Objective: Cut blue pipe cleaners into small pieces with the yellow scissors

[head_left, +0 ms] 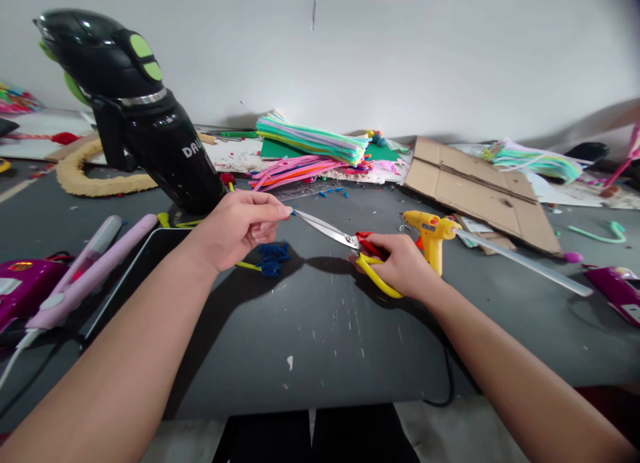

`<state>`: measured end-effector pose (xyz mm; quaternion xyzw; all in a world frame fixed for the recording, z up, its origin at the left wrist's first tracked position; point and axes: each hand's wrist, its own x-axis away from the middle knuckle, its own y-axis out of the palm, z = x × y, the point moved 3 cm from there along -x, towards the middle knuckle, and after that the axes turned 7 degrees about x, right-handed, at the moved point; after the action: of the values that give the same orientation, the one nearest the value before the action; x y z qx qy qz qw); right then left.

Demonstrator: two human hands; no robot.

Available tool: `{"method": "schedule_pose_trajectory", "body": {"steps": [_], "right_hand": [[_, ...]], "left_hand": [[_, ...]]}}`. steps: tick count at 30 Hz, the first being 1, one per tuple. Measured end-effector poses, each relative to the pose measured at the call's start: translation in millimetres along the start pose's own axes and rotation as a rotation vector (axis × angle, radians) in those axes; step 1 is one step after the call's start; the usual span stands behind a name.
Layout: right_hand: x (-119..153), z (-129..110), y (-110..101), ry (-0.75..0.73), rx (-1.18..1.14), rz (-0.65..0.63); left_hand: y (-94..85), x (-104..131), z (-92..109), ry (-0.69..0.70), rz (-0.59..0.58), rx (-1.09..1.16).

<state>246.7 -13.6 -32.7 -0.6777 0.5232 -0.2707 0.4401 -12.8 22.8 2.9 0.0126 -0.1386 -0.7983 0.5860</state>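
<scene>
My left hand is closed in a pinch, with the tip of a small blue pipe cleaner piece showing at its fingertips. The rest of that piece is hidden by the fingers. My right hand grips scissors by their red and yellow handles. Their blades point left, and the tips reach the blue piece. Below my left hand, a fuzzy blue pipe cleaner shape with a yellow stem lies on the grey table.
A black bottle stands at the left, near a pink curling-iron-like tool and a dark tablet-like slab. A yellow glue gun with a long glue stick lies right of the scissors. Behind are pipe cleaner bundles and folded cardboard.
</scene>
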Motion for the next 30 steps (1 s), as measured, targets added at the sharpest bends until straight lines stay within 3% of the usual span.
{"method": "schedule_pose_trajectory", "body": {"steps": [30], "right_hand": [[-0.4, 1.4, -0.3, 0.011, 0.027, 0.005]], "left_hand": [[2.4, -0.1, 0.4, -0.025, -0.024, 0.094]]}}
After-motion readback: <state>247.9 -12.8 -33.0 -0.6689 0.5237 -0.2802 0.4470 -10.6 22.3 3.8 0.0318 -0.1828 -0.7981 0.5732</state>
